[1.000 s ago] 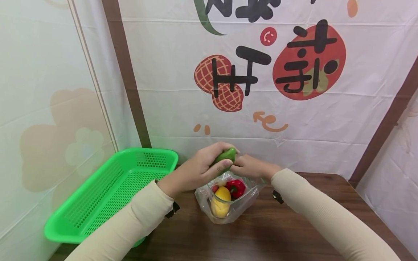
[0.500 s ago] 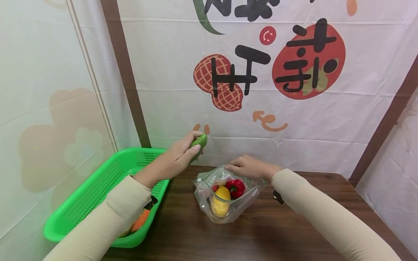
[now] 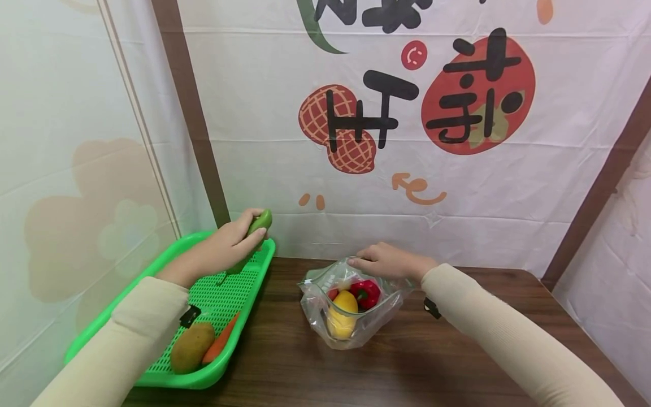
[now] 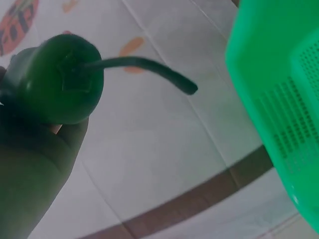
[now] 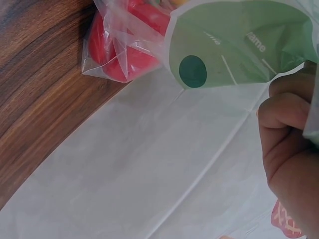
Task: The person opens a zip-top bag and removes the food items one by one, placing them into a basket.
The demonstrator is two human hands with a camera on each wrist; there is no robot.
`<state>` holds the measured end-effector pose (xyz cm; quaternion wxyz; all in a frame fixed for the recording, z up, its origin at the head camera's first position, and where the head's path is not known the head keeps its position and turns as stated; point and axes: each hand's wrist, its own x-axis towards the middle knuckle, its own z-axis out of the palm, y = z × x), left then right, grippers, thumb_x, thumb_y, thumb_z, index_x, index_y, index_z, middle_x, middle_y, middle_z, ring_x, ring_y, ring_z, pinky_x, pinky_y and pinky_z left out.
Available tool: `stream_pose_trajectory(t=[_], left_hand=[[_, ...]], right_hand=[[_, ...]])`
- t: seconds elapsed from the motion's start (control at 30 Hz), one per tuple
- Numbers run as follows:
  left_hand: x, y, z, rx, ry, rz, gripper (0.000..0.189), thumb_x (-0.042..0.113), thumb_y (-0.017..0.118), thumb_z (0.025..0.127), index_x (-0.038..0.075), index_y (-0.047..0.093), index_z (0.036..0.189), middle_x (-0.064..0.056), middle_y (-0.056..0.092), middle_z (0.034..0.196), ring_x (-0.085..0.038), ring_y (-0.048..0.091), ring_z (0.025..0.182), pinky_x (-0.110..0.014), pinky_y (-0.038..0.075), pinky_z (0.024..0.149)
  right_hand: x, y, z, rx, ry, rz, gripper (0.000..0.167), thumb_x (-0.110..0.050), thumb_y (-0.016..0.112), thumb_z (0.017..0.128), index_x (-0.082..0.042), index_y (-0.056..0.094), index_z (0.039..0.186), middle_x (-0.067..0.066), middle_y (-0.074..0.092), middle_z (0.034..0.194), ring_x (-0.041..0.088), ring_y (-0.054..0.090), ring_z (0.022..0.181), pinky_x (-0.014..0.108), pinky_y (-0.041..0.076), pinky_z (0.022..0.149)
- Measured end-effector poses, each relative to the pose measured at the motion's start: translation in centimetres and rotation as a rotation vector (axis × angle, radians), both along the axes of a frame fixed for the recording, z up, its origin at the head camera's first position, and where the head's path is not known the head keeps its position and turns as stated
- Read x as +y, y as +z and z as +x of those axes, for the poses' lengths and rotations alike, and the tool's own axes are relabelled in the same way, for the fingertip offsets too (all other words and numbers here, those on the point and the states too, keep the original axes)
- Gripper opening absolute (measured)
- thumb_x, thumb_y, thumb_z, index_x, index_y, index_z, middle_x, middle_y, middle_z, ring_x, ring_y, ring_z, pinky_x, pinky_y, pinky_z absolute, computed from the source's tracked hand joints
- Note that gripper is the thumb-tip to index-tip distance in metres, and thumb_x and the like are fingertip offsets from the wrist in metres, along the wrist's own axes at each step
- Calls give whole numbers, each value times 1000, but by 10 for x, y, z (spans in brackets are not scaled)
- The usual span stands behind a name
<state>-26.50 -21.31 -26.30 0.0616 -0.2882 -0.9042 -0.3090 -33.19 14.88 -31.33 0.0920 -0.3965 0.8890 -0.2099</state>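
- Leftward from above the clear bag (image 3: 365,332) came the left hand (image 3: 226,243), fingers wrapped round a green pepper (image 3: 261,221), over the green basket (image 3: 203,377);
- nearest me, a potato (image 3: 192,347) lay beside a carrot (image 3: 221,341) in that basket;
- further off, the bag held a yellow item (image 3: 343,316) and a red pepper (image 3: 367,294);
- at its far rim, the curled right hand (image 3: 390,261) gripped the plastic;
- behind hung a printed sheet (image 3: 254,141).

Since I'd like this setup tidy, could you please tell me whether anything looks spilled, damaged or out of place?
Nothing stands out: I see no spill or damage. The left hand grips a green pepper near the basket, and the right hand holds the open plastic bag with a red pepper inside.
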Motion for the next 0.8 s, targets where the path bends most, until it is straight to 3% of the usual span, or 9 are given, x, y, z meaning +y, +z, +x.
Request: stream_pose_trajectory(t=[0.17,0.3,0.43,0.6,0.8], left_hand=[[-18,-1,-3,-29,36,-39,46,31,40,109,2,30,144,-10,57,92,-21,55,73,-38,48,67],[-38,-4,-4,-95,66,-98,41,27,44,108,-2,33,135,-10,53,93,-19,51,74,-37,43,68],[-59,-11,-8,-163,96,-144,46,28,46,107,-7,32,136,-13,57,100,-19,54,76,-36,46,67],[-88,-24,-13,-201,110,-169,43,23,46,107,-12,35,129,-21,57,104,-20,56,79,-36,49,67],[-122,-45,-16,-310,177,-239,32,18,50,104,-9,35,114,-24,52,104,-21,50,75,-37,45,66]], right_hand=[[0,0,0,0,-2,-3,31,-36,53,104,-13,74,107,-6,44,65,12,54,70,32,50,70],[0,-1,1,-6,10,-7,33,-35,53,104,-10,73,102,-5,45,65,13,55,70,32,50,71],[0,-1,2,-19,2,-10,31,-36,53,104,-13,74,109,-6,48,68,12,57,75,32,51,74],[-1,0,3,-10,18,-17,32,-35,52,104,-13,74,108,-6,46,67,12,56,73,32,51,73],[-2,2,3,7,37,-14,31,-34,53,104,-10,73,100,-5,44,65,12,54,69,31,50,70]])
